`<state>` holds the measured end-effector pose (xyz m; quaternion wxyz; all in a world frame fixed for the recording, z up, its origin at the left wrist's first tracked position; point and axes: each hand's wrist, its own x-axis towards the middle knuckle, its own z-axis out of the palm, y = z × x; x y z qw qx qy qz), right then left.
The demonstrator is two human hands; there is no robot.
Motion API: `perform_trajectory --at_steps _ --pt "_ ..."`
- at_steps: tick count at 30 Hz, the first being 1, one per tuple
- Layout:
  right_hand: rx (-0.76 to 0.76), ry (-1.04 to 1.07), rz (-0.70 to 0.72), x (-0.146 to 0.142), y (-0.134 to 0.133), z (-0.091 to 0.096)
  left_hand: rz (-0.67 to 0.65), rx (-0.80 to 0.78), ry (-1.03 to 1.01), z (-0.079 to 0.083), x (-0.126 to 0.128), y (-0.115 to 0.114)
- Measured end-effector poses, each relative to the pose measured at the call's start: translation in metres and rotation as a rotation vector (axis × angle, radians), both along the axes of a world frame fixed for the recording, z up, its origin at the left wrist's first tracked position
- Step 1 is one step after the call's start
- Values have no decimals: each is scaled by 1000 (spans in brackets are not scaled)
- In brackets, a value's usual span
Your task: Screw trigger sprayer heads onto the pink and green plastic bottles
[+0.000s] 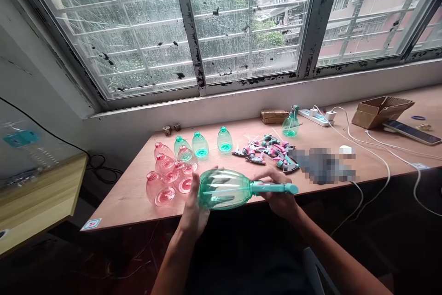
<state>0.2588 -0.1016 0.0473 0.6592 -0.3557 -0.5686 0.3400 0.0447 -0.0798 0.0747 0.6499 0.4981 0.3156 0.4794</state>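
Note:
A clear green spray bottle (224,189) lies sideways in the air in front of me, its base to the left and its green spray head (272,187) to the right. My left hand (195,203) is closed around the base. At the neck end, my right hand (278,198) grips the spray head from behind, some fingers hidden by it. A thin tube runs inside the bottle. Just beyond, several pink bottles (160,189) and green bottles (200,144) without heads stand on the table. A pile of pink, green and black spray heads (269,150) lies behind the right hand.
An upright green spray bottle (290,124) stands near a brown box (274,116) by the window. A power strip (316,117), white cables, an open carton (380,112) and a phone (412,132) lie on the right. A wooden side table (65,184) stands at left.

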Motion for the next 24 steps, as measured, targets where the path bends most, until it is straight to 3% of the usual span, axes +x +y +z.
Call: perform_trajectory --at_steps 2,4,8,12,16,20,24 --pt "5 0 51 -1 2 -4 88 -120 -14 1 7 -4" --pt "-38 120 62 -6 8 -8 190 -83 3 1 12 -8" --pt "-210 440 91 -25 22 -17 371 198 146 -4 13 -11" --pt "-381 596 201 -39 22 -18 531 488 323 -14 6 -4" --pt "-493 632 304 -40 16 -11 576 774 406 -16 0 -3" --pt "-555 614 410 -34 10 1 588 1065 393 -6 -4 -11" --pt "-535 576 488 -24 4 13 549 1116 359 2 -5 -17"
